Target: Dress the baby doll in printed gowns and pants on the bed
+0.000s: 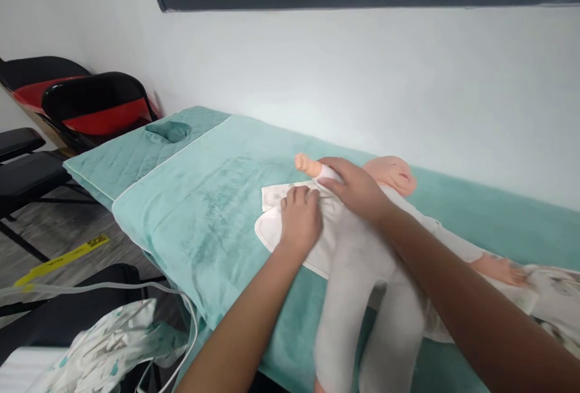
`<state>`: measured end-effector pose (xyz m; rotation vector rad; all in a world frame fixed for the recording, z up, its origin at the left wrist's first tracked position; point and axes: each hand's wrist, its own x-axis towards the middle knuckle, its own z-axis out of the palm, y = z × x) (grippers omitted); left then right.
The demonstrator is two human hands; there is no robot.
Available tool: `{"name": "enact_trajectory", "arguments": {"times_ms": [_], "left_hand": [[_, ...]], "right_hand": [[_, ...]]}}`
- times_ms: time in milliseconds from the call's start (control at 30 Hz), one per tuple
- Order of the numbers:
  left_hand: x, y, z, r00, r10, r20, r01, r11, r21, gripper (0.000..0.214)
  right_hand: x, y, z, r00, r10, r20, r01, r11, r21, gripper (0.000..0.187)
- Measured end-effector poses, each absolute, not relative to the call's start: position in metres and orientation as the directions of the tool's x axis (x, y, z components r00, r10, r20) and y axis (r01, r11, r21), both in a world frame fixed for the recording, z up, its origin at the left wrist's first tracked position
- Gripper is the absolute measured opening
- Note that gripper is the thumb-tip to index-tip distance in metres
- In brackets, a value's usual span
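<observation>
A baby doll [393, 174] in a white sleepsuit [357, 254] lies on its back on a teal padded table [203, 200], head towards the wall, legs towards me. My left hand [299, 219] pinches the open left flap of the white garment near its snaps, fingers curled. My right hand [356, 186] rests on the doll's chest and shoulder, fingers pressed on the cloth beside the doll's raised arm [310, 165].
Black and red folding chairs [90, 106] stand at the far left. A patterned cloth [113, 332] and a white cable [181, 302] lie at the lower left. Another patterned cloth [557, 296] lies at the right. Yellow tape [58, 258] marks the floor.
</observation>
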<state>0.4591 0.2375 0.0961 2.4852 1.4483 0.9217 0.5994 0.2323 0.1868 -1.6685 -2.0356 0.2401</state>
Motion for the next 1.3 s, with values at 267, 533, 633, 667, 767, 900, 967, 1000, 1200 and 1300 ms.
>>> {"name": "enact_trajectory", "arguments": {"times_ms": [267, 533, 633, 667, 767, 900, 967, 1000, 1200, 1300], "left_hand": [[0.436, 0.262, 0.091, 0.047, 0.952, 0.304, 0.446, -0.292, 0.846, 0.023], [0.434, 0.256, 0.097, -0.114, 0.985, 0.128, 0.048, -0.123, 0.991, 0.017], [0.437, 0.251, 0.097, -0.133, 0.977, 0.164, 0.076, -0.155, 0.985, 0.012], [0.438, 0.249, 0.096, -0.129, 0.974, 0.189, 0.093, -0.177, 0.98, 0.011], [0.44, 0.246, 0.094, -0.075, 0.957, 0.28, 0.18, -0.264, 0.948, 0.011], [0.441, 0.244, 0.092, 0.151, 0.927, 0.344, 0.317, -0.375, 0.871, 0.014], [0.441, 0.245, 0.092, 0.26, 0.908, 0.329, 0.351, -0.406, 0.844, 0.014], [0.441, 0.245, 0.093, 0.28, 0.906, 0.318, 0.362, -0.407, 0.839, 0.014], [0.442, 0.247, 0.091, 0.186, 0.923, 0.337, 0.383, -0.384, 0.84, 0.021], [0.441, 0.246, 0.089, 0.167, 0.927, 0.337, 0.402, -0.376, 0.835, 0.022]], "right_hand": [[0.6, 0.213, 0.21, -0.376, 0.925, -0.061, 0.915, 0.36, -0.182, 0.03], [0.602, 0.227, 0.208, -0.238, 0.957, -0.166, 0.97, 0.244, 0.014, 0.029], [0.606, 0.234, 0.199, -0.24, 0.957, -0.163, 0.967, 0.25, 0.05, 0.028], [0.607, 0.236, 0.196, -0.229, 0.961, -0.157, 0.969, 0.24, 0.061, 0.027], [0.607, 0.24, 0.191, -0.179, 0.975, -0.128, 0.977, 0.192, 0.096, 0.025], [0.6, 0.242, 0.182, -0.173, 0.979, -0.109, 0.974, 0.186, 0.132, 0.022], [0.595, 0.242, 0.179, -0.182, 0.978, -0.1, 0.972, 0.194, 0.131, 0.023], [0.593, 0.243, 0.178, -0.187, 0.978, -0.094, 0.972, 0.198, 0.126, 0.024], [0.605, 0.223, 0.184, -0.145, 0.983, 0.11, 0.981, 0.157, -0.114, 0.033], [0.627, 0.182, 0.178, 0.173, 0.869, 0.463, 0.909, 0.04, -0.414, 0.029]]}}
